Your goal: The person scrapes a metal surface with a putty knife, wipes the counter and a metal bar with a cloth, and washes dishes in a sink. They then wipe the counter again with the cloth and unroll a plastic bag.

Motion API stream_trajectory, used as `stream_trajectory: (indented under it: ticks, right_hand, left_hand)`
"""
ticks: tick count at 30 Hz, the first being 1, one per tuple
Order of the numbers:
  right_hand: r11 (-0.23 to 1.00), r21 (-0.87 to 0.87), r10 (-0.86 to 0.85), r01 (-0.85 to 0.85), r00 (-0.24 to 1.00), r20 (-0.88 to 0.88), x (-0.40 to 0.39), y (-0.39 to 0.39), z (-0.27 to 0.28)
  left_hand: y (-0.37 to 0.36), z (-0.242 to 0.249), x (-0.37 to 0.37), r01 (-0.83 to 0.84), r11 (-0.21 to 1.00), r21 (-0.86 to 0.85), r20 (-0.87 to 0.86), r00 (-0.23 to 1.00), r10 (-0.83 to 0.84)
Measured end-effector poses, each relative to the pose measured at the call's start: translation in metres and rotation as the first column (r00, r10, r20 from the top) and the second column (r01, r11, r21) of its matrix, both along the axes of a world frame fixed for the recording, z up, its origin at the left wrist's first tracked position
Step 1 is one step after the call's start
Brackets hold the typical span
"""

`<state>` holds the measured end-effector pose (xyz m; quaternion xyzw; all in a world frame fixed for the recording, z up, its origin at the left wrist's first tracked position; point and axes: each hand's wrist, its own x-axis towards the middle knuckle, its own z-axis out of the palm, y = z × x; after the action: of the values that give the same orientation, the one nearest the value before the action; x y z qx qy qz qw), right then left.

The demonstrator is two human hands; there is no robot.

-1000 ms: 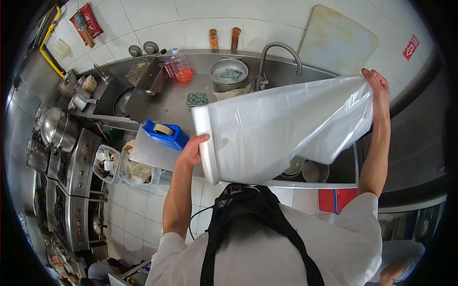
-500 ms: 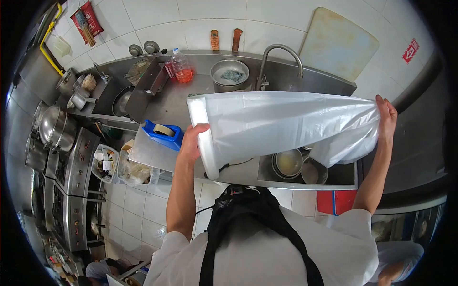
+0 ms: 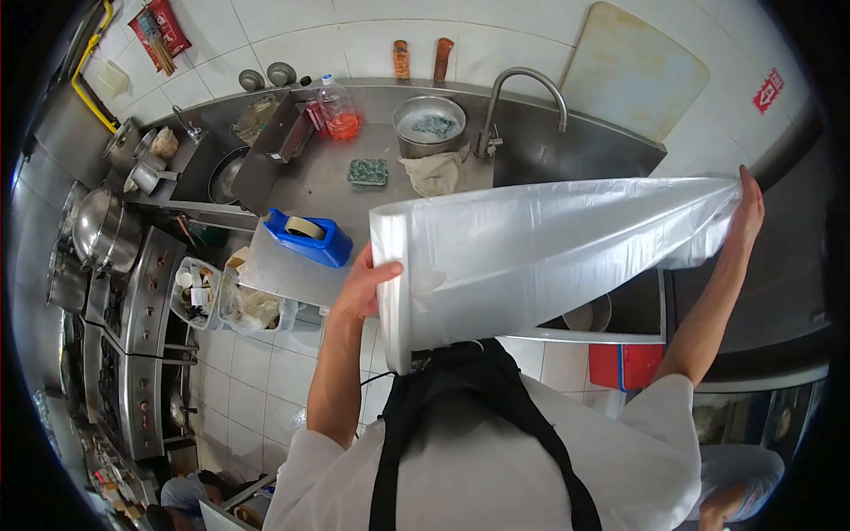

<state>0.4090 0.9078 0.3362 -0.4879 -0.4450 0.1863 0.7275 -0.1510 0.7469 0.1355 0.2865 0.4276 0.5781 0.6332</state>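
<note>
My left hand (image 3: 367, 281) is closed around a white roll of plastic bags (image 3: 391, 310), held upright in front of my body. From the roll a wide sheet of translucent plastic (image 3: 540, 252) stretches to the right, over the sink. Its far end is bunched in the closed fingers of my right hand (image 3: 749, 205), out past the sink's right side. Left of the roll, a blue tape dispenser (image 3: 323, 241) with a roll of tape stands on the steel counter. The plastic hides part of the counter and the sink below.
Behind the plastic are a green scouring sponge (image 3: 367, 172), a cloth (image 3: 436, 174), a metal pot (image 3: 428, 146) and a curved faucet (image 3: 531, 75). A bottle with orange liquid (image 3: 341, 119) stands farther back. Stoves and pots (image 3: 104, 232) line the left; another person (image 3: 739, 478) shows lower right.
My right hand has moved farther right and pulled the plastic longer and tauter. The roll in my left hand has shifted right and toward me, uncovering the sponge and the cloth.
</note>
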Motion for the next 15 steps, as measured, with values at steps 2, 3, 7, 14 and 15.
stream_trajectory:
  ticks: [2, 3, 7, 14, 15]
  right_hand:
    - [0.999, -0.036, -0.018, 0.018, 1.000, -0.019, -0.013, -0.003, 0.011]
    - [0.998, -0.054, -0.021, 0.020, 0.999, -0.028, -0.025, -0.005, 0.016]
    - [0.975, 0.028, 0.224, -0.222, 0.967, -0.118, -0.059, 0.000, 0.024]
    - [0.444, -0.483, 0.896, -0.755, 0.373, 0.239, -0.147, 0.006, -0.003]
    - [0.327, -0.576, 0.945, -0.749, 0.247, 0.215, -0.189, -0.015, -0.013]
  left_hand:
    - [-0.003, -0.018, 0.004, -0.040, 0.998, -0.039, 0.069, 0.997, 0.043]
    - [-0.006, -0.024, 0.005, -0.067, 0.996, -0.060, 0.104, 0.992, 0.073]
    - [-0.019, -0.033, 0.005, -0.089, 0.989, -0.119, 0.258, 0.959, 0.117]
    - [-0.041, 0.000, 0.019, -0.085, 0.995, -0.052, 0.426, 0.899, 0.099]
    - [-0.044, 0.008, 0.024, -0.069, 0.997, -0.024, 0.426, 0.902, 0.073]
